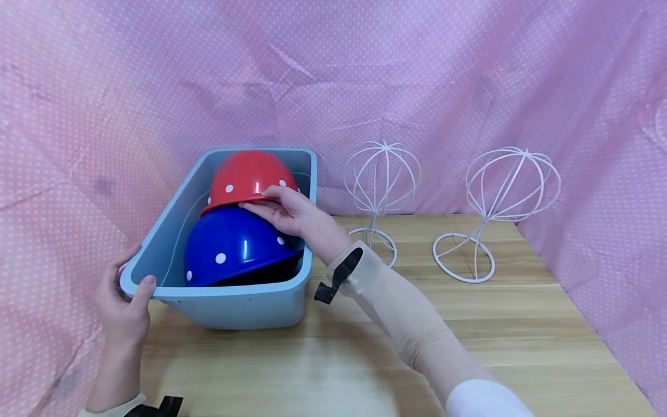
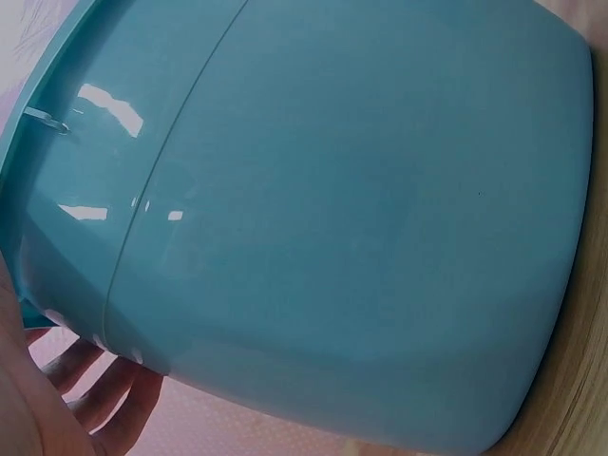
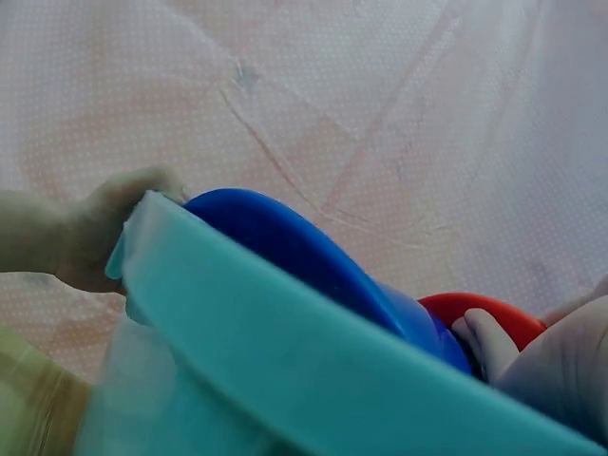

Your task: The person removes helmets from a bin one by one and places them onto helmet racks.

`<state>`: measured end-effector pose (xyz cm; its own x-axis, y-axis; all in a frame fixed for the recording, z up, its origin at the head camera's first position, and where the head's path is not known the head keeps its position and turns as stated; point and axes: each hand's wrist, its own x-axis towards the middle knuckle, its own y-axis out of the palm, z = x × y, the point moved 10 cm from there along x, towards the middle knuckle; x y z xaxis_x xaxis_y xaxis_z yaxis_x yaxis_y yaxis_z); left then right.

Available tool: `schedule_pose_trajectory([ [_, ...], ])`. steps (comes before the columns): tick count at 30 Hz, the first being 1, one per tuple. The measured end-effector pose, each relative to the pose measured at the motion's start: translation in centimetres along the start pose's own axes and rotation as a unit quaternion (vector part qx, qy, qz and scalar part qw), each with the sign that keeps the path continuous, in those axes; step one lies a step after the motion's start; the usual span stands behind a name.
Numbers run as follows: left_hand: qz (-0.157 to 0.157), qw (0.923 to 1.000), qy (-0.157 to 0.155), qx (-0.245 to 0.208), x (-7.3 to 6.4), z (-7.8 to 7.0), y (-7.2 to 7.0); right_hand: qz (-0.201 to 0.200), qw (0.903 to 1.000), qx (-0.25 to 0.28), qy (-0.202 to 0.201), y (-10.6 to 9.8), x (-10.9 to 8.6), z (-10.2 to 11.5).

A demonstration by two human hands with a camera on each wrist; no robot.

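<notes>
A blue-grey plastic bin (image 1: 229,307) stands on the table with two round, white-dotted helmets inside. My left hand (image 1: 125,307) grips the bin's near left corner, thumb over the rim and fingers around the outside, as the left wrist view also shows. The red helmet (image 1: 250,168) sits toward the back, its lower edge overlapping the blue helmet (image 1: 229,243). The blue one is tilted, with its dark inside showing at the front. Reaching over the bin's right side, my right hand (image 1: 289,211) pinches the red helmet's edge, thumb on the outer shell and fingers beneath.
Right of the bin, a white wire stand (image 1: 385,179) with a globe-shaped top rises from a ring base. A second wire stand (image 1: 513,185) of the same form is farther right. Pink dotted cloth (image 1: 417,69) hangs behind the wooden table (image 1: 385,341).
</notes>
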<state>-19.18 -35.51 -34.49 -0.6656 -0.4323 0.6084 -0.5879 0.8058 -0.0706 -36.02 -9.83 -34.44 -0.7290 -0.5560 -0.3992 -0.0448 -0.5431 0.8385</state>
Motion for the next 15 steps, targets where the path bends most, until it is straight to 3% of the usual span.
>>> schedule_pose_trajectory([
  [5,0.001,0.9989,-0.002,-0.046,0.0,0.5,0.1,0.022,0.9981,-0.057,-0.010,0.2,-1.2,0.0],
  [11,-0.018,0.9996,-0.020,-0.012,-0.1,0.5,-0.4,0.055,0.9913,-0.118,-0.016,0.7,-2.7,-0.2],
  [15,-0.016,0.9996,-0.023,0.001,0.1,0.4,-0.1,0.075,0.9820,-0.165,-0.052,1.1,-3.7,0.6],
])
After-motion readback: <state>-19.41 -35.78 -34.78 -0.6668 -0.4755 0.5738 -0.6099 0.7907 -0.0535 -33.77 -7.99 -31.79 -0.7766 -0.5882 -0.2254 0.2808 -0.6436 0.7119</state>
